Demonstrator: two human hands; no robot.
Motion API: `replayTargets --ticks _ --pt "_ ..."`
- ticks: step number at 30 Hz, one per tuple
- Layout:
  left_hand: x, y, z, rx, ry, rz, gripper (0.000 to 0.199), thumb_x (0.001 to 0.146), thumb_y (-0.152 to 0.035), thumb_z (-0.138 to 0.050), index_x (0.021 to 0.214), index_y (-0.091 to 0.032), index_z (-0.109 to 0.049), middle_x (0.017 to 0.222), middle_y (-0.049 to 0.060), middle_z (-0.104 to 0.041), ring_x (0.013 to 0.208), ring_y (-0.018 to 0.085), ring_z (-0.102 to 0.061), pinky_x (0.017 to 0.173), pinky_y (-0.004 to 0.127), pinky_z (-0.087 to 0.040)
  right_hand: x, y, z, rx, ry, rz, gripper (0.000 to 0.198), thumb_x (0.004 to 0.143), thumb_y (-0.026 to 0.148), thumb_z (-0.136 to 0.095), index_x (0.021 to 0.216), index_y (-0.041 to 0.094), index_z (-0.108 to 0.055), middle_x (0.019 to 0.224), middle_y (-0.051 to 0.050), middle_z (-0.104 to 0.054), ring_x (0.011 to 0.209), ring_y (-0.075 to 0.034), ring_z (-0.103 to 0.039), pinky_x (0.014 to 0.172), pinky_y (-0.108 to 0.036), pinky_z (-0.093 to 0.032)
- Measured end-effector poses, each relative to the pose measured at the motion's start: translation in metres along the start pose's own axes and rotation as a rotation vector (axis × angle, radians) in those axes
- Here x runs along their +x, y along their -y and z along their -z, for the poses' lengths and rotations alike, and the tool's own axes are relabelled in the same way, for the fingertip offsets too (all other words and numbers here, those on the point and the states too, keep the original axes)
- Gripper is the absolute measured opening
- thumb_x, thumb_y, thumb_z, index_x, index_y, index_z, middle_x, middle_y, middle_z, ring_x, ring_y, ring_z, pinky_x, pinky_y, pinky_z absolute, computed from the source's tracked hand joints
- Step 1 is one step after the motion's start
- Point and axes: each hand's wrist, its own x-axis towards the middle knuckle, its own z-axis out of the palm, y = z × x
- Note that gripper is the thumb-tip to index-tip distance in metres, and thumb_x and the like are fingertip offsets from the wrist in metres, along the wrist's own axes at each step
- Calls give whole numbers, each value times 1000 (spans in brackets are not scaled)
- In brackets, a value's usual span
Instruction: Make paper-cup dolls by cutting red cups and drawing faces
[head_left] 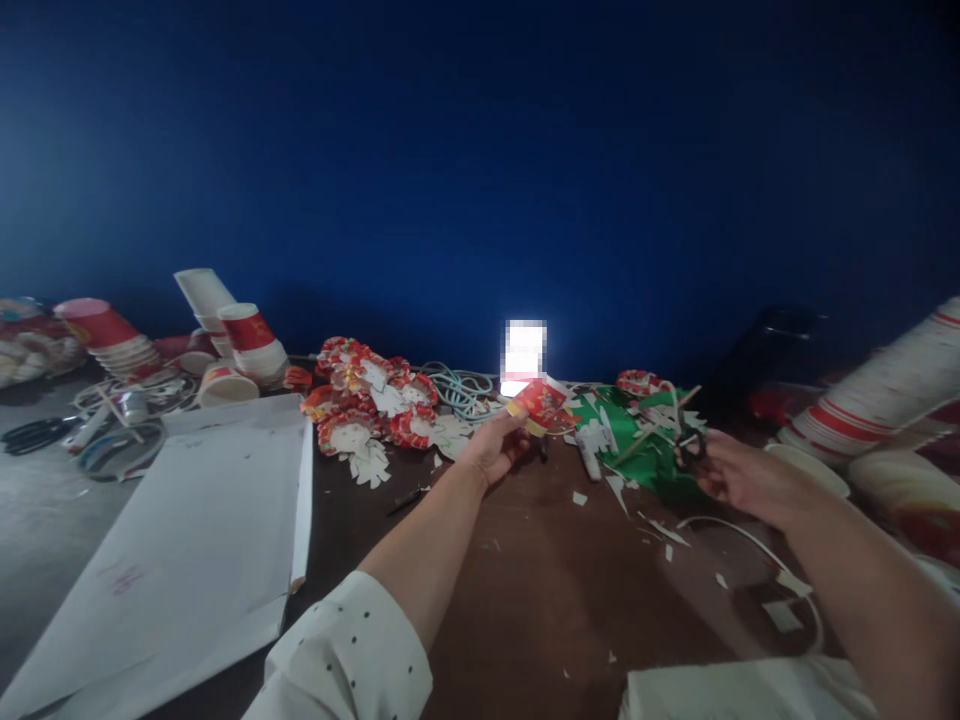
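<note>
My left hand point(496, 447) pinches a red printed piece of paper cup point(541, 404) with yellow and white parts, in front of a bright pixelated patch. Farther right, my right hand point(739, 475) is closed on what look like dark-handled scissors point(690, 448); their blades are hard to make out. Just left of the right hand is a green sheet point(649, 455) strewn with white paper scraps. A white marker-like tube point(588, 456) lies between the hands. Left of my left hand sits a pile of red-edged paper cutouts point(375, 400) with white fringed parts.
Stacked paper cups point(255, 345) stand at the back left, and another long stack point(874, 385) leans at the right. A large white board point(187, 530) covers the left side. Cables point(457, 388) run along the blue wall point(450, 200). Scraps dot the brown table point(525, 600).
</note>
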Motion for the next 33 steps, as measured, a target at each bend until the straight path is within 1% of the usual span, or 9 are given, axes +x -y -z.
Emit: replayTargets --ticks 2,4,8,15,21,24,27,29,33 --pt "-1 -1 -2 -9 -19 1 16 72 -12 -69 85 -12 -61 69 0 -62 50 3 -52 43 12 -42 -9 4 -3 222 50 -108 14 64 13 -67 75 20 -63 69 -5 -66 55 -13 -60 39 -17 -39" --pt "-3 -2 -4 -11 -35 5 17 71 -11 -68 86 -13 -61 70 0 -62 50 3 -52 43 11 -42 -16 7 -6 372 74 -146 12 70 10 -60 79 18 -63 76 -9 -68 63 -14 -64 34 -12 -30" --pt "-6 -3 -6 -3 -23 6 18 70 -10 -69 85 -13 -60 70 0 -62 50 3 -51 43 11 -40 -25 6 -12 489 152 -163 13 77 8 -52 81 15 -62 78 -13 -68 62 -14 -64 31 -10 -20" --pt "-5 -1 -5 1 -29 -17 18 68 -11 -70 82 -13 -60 70 0 -61 51 3 -51 42 12 -38 -43 0 -16 635 153 -344 13 84 26 -59 88 14 -61 71 -7 -63 59 -13 -61 36 -15 -37" --pt "-4 -2 -2 -4 -13 -14 22 66 -12 -73 83 -14 -59 74 0 -62 53 3 -52 42 11 -38 -85 -6 -22 602 161 -460 18 78 26 -66 90 14 -63 64 -4 -58 55 -13 -57 30 -14 -34" --pt "-3 -2 -1 -11 -14 -9 21 67 -12 -72 84 -13 -60 72 -1 -62 52 3 -52 43 11 -39 -111 -4 -24 590 225 -380 29 68 27 -76 93 16 -66 64 0 -56 50 -9 -51 29 -14 -35" --pt "-2 -1 -2 -8 -37 -7 19 68 -11 -71 83 -13 -61 71 -1 -62 52 4 -54 43 11 -40 -127 3 -27 509 241 -107 32 63 28 -81 91 20 -67 75 -2 -61 59 -10 -55 34 -15 -41" --pt "-3 -1 -3 -3 -58 -15 19 68 -11 -71 85 -14 -61 73 0 -64 54 4 -56 43 12 -41 -124 9 -34 481 267 5 36 63 28 -81 95 19 -68 79 -2 -62 67 -11 -59 41 -15 -45" --pt "-7 -1 -6 -45 -100 -30 18 70 -11 -70 86 -12 -62 73 2 -66 58 7 -60 48 14 -47 -93 11 -57 478 299 94 34 67 26 -78 99 22 -66 93 -3 -67 83 -12 -65 57 -16 -53"
